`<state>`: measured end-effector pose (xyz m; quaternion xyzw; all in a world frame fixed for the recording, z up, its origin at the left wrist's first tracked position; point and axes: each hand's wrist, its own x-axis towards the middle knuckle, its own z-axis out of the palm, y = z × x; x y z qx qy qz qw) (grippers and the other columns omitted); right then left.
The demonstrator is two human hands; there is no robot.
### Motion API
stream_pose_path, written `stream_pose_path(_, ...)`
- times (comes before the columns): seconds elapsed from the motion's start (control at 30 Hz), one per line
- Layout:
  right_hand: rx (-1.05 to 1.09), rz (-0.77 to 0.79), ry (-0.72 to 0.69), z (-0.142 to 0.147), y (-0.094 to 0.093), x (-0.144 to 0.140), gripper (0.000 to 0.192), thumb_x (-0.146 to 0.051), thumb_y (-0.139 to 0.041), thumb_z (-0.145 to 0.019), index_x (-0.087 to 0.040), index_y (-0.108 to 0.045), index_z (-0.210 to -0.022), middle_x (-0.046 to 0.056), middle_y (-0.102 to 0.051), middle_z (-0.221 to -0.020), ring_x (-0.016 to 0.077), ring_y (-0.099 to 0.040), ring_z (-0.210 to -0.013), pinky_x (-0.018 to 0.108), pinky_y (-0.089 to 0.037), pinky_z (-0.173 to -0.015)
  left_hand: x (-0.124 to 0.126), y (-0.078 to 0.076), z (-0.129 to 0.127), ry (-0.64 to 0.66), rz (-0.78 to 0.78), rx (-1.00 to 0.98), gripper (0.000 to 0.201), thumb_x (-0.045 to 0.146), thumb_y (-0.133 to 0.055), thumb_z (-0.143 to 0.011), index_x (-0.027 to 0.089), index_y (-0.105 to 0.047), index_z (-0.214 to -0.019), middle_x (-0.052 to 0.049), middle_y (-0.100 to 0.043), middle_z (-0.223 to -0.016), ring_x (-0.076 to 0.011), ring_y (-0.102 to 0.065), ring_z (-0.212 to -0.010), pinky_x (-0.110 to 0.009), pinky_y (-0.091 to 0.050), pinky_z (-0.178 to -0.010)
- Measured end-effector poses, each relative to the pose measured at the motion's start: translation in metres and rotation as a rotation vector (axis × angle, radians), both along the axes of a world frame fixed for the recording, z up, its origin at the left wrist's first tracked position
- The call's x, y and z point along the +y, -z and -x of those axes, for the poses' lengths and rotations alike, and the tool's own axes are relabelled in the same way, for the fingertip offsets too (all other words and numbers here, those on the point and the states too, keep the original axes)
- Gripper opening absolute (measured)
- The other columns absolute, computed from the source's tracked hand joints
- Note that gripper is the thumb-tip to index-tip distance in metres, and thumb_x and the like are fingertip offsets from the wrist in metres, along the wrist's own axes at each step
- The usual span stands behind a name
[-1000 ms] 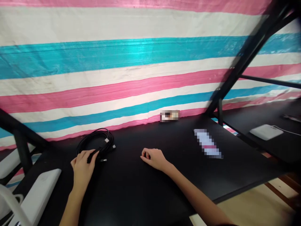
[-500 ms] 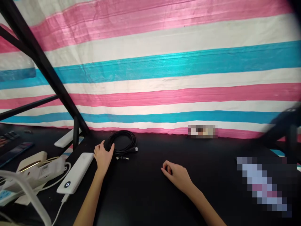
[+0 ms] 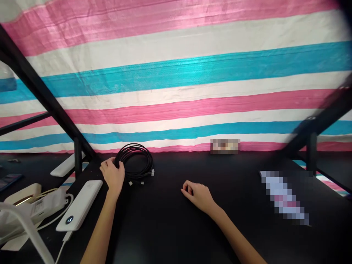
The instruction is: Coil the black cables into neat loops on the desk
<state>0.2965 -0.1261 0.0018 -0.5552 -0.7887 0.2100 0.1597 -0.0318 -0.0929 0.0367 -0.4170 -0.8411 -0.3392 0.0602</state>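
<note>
A coil of black cable [image 3: 150,157] with several plugs at its lower right is near the back of the black table. My left hand [image 3: 113,174] is closed on the coil's left side, thumb in front and the other fingers partly hidden behind it. The coil's far side seems tipped up a little. To the right, my right hand [image 3: 199,195] rests on the tabletop with its fingers loosely curled and nothing seen in them. A white power bank [image 3: 82,205] with a small round display lies left of my left forearm, a white cable plugged into its near end.
At left are a power strip [image 3: 46,207] with white cords, a second white slab [image 3: 64,165] and a dark phone [image 3: 11,182]. Black frame bars [image 3: 44,93] slant up on both sides. Behind hangs a striped sheet [image 3: 170,106]. A blurred item [image 3: 284,198] lies at right.
My left hand has closed on the cable coil and raised its far edge slightly. The right hand keeps its curled pose. The whole view has shifted a little to the right.
</note>
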Motion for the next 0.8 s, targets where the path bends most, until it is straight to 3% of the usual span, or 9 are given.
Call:
stream_pose_path(0.13, 0.006, 0.001, 0.000, 0.000, 0.000, 0.000, 0.015, -0.034, -0.053, -0.087, -0.022, -0.061, -0.082, -0.006, -0.060, -0.063, 0.0095, -0.055, -0.058, 0.022, -0.024, -0.054, 0.000, -0.012, -0.004, 0.044, 0.031, -0.046, 0.038, 0.036, -0.038, -0.090, 0.017, -0.048, -0.121, -0.013, -0.065, -0.097, -0.0320, -0.060, -0.098, -0.044, -0.045, -0.085)
stream_pose_path(0.23, 0.006, 0.000, -0.005, 0.000, 0.000, 0.000, 0.015, -0.033, -0.053, -0.088, -0.022, -0.062, -0.082, -0.005, -0.060, -0.063, 0.0095, -0.054, -0.058, 0.022, -0.024, -0.054, -0.001, -0.016, -0.001, 0.055, 0.080, -0.066, 0.040, 0.041, -0.038, -0.090, 0.020, -0.046, -0.124, -0.009, -0.067, -0.081, -0.0331, -0.063, -0.090, -0.045, -0.047, -0.077)
stream_pose_path(0.3, 0.007, 0.003, -0.008, -0.001, 0.000, 0.000, 0.015, -0.033, -0.053, -0.088, -0.022, -0.062, -0.082, -0.005, -0.060, -0.063, 0.0096, -0.055, -0.059, 0.022, -0.024, -0.054, -0.001, -0.017, 0.000, 0.046, 0.113, -0.035, 0.046, 0.039, -0.046, -0.086, 0.018, -0.045, -0.127, -0.014, -0.066, -0.094, -0.0364, -0.059, -0.101, -0.049, -0.046, -0.081)
stream_pose_path(0.43, 0.007, 0.018, 0.001, -0.001, 0.001, 0.000, 0.015, -0.034, -0.053, -0.088, -0.022, -0.062, -0.083, -0.005, -0.061, -0.065, 0.0097, -0.056, -0.061, 0.022, -0.025, -0.054, 0.003, -0.018, 0.001, 0.074, 0.195, 0.059, 0.053, 0.035, -0.053, -0.080, 0.013, -0.049, -0.128, -0.023, -0.050, -0.126, -0.0415, -0.045, -0.119, -0.056, -0.039, -0.092)
stream_pose_path(0.6, 0.002, 0.051, 0.040, 0.001, -0.003, 0.000, 0.014, -0.035, -0.056, -0.086, -0.023, -0.064, -0.084, -0.006, -0.064, -0.067, 0.0098, -0.057, -0.063, 0.022, -0.026, -0.055, 0.017, -0.025, 0.002, 0.213, 0.291, 0.059, 0.041, 0.042, -0.050, -0.083, 0.020, -0.061, -0.116, -0.016, -0.058, -0.120, -0.0375, -0.051, -0.114, -0.053, -0.042, -0.092)
stream_pose_path(0.8, -0.036, 0.093, 0.089, 0.007, -0.009, -0.001, 0.013, -0.035, -0.058, -0.085, -0.024, -0.064, -0.084, -0.005, -0.064, -0.068, 0.0102, -0.057, -0.063, 0.022, -0.026, -0.055, 0.046, -0.026, 0.010, 0.220, 0.425, 0.027, 0.053, 0.049, -0.055, -0.077, 0.012, -0.063, -0.115, -0.024, -0.057, -0.124, -0.0450, -0.049, -0.116, -0.059, -0.039, -0.091)
